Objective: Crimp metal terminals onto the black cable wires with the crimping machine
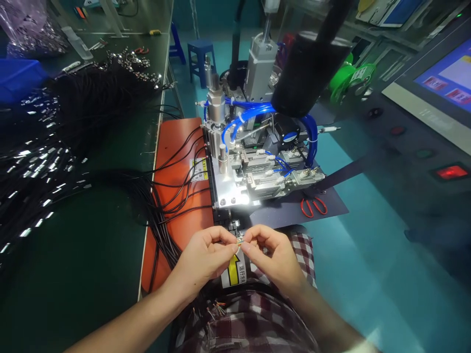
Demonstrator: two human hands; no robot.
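Note:
Thin coloured wires (240, 242) run between my two hands, pinched at the fingertips just in front of the machine. My left hand (208, 252) is closed, thumb against forefinger, on one side of the wires. From the other side my right hand (274, 252) pinches them as well. Below the fingers is a white label with a yellow arrow (233, 269). Several black cables (162, 235) lie left of my left hand, some reaching into the machine's edge. More stripped wire ends (219, 309) rest by my lap.
A lit metal machine with blue air tubes (257, 115) stands ahead. Red-handled scissors (313, 207) lie at its right. An orange board (184, 196) holds the cables. A heap of black cables (99, 93) and a blue bin (22, 78) are at left, a control panel (415, 142) at right.

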